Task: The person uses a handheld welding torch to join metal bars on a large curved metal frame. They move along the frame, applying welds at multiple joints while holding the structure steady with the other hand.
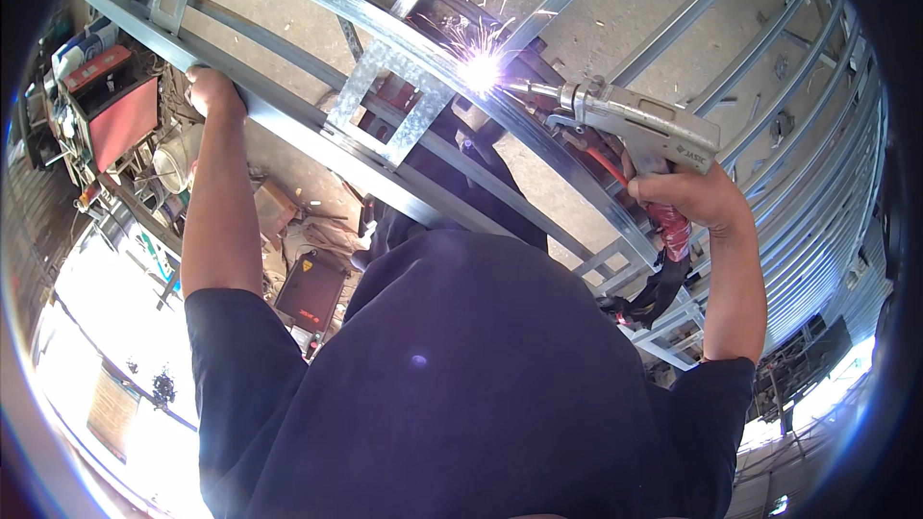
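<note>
My right hand (697, 200) grips the handle of a grey welding torch (642, 122). The torch's tip meets a curved steel rail (538, 139) of a galvanised frame, where a bright arc (481, 70) throws sparks. A red-wrapped hose (676, 231) runs down from the torch below my hand. My left hand (212, 91) is closed around a straight steel rail (288, 125) of the same frame, further left. A flat cross brace (389, 101) joins the rails between my two hands. My dark shirt fills the lower middle of the view.
A red welding machine (120, 113) stands at the left among cluttered tools. A dark box with a red label (310, 290) lies on the concrete floor below the frame. Stacked steel rails (817, 221) lie at the right.
</note>
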Tool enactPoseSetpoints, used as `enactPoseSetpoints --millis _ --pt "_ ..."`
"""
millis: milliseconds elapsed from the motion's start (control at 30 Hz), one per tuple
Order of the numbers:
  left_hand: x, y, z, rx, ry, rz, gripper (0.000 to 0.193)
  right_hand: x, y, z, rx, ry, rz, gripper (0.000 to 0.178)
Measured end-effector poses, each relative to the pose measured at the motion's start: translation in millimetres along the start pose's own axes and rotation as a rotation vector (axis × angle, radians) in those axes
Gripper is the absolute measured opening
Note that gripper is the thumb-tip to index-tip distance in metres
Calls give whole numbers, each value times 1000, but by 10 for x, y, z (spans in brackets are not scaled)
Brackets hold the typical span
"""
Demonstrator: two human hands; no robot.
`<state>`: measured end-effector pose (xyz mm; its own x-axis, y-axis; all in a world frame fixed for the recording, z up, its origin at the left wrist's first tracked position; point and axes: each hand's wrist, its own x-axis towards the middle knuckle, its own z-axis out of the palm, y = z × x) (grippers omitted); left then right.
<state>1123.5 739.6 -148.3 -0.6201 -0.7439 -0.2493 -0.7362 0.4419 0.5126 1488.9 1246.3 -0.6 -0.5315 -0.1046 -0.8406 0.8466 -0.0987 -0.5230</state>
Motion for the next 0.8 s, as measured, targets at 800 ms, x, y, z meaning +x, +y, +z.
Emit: enactPoseSetpoints --millis 800 --pt "50 -35 -42 48 11 55 76 -251 221 -70 90 134 -27 55"
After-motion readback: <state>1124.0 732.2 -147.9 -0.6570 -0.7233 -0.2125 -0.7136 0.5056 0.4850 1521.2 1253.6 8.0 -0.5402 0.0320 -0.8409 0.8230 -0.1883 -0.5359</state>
